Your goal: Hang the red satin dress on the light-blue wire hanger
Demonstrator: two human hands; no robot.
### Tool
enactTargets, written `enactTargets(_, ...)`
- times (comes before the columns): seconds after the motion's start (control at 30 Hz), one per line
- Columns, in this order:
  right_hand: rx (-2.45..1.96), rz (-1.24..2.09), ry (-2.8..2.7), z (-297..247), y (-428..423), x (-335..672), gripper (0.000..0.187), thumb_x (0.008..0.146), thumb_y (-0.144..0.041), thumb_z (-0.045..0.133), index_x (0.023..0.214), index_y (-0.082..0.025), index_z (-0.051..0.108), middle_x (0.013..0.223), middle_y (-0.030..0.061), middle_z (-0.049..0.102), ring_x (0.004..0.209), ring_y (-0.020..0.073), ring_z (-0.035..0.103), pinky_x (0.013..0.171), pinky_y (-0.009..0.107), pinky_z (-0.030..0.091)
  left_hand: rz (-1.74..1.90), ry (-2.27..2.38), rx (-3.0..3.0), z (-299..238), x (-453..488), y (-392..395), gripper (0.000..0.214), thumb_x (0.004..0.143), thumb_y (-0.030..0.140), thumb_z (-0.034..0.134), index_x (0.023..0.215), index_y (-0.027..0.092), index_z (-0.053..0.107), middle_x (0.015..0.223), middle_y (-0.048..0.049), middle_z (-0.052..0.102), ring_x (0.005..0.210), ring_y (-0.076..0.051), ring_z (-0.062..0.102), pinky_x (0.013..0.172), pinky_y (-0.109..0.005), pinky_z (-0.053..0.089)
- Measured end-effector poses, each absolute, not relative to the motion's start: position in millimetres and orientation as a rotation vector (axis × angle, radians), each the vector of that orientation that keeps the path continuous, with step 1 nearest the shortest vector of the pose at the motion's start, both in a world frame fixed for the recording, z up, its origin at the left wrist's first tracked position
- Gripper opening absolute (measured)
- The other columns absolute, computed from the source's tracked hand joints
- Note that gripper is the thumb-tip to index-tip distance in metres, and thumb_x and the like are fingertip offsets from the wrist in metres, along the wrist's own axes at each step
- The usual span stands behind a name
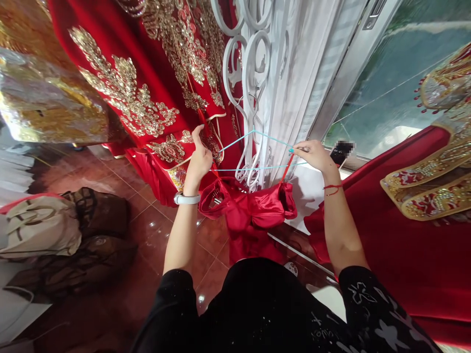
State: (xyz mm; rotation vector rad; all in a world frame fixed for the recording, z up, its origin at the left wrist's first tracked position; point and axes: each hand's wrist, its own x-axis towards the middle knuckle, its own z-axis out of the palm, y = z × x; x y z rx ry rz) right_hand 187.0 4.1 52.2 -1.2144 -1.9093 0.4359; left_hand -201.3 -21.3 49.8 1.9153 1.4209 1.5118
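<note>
A red satin dress (257, 208) hangs by thin straps from a light blue wire hanger (235, 169). The hanger's hook is up against white scrolled metalwork (241, 54). At the hanger's left end is my left hand (200, 159), curled closed with one finger raised; a red strap runs down from beneath it, and its grip is partly hidden. On the right, the fingertips of my right hand (312, 153) pinch the other red strap (288, 165) against the hanger's sloping arm. The dress bodice droops between both hands, its skirt falling towards the floor.
Red garments with gold embroidery (132, 98) hang at the left, and another red and gold garment (423, 191) at the right. Bags (44, 225) stand on the tiled floor (147, 215). A small device with a dark display (339, 153) is behind my right wrist, near a window (397, 73).
</note>
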Motion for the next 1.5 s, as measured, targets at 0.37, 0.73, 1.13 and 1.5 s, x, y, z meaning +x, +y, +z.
enactTargets(0.37,-1.181,0.185,-1.725,14,-45,63,0.031,0.100,-0.022,0.052,0.119,-0.026,0.077,0.119,0.0117,0.069,0.119,0.0287,0.063,0.112,0.046,0.047,1.345,1.457,2.106,42,-188,-95,0.070,0.088,0.011,0.054,0.156,0.024,0.045,0.104,-0.0084,0.071,0.102,-0.025,0.070,0.103,-0.046,0.055)
enactTargets(0.73,-1.118,0.588,-2.095,-7,-33,-31,0.021,0.106,-0.032,0.058,0.112,-0.027,0.078,0.115,0.0037,0.082,0.113,0.0227,0.073,0.120,0.047,0.033,0.235,1.361,2.253,-40,-232,-166,0.009,0.084,0.030,0.072,0.081,0.023,0.067,0.127,-0.0114,0.073,0.137,-0.037,0.057,0.119,-0.068,0.037)
enactTargets(1.13,-1.085,0.568,-2.096,-14,-42,-8,0.018,0.103,-0.029,0.064,0.108,-0.027,0.081,0.104,0.0019,0.083,0.096,0.0211,0.072,0.123,0.048,0.022,1.497,1.492,1.620,-44,-225,-153,0.024,0.095,0.041,0.062,0.104,0.023,0.049,0.105,-0.0048,0.062,0.082,-0.018,0.072,0.074,-0.033,0.062)
enactTargets(1.5,-1.112,0.550,-2.127,-12,-44,-6,0.019,0.103,-0.031,0.064,0.109,-0.027,0.081,0.104,0.0037,0.083,0.094,0.0214,0.072,0.120,0.046,0.024,1.728,1.325,1.656,-13,-227,-111,0.049,0.085,0.047,0.079,0.120,0.026,0.052,0.124,-0.0068,0.054,0.107,-0.017,0.067,0.094,-0.035,0.065)
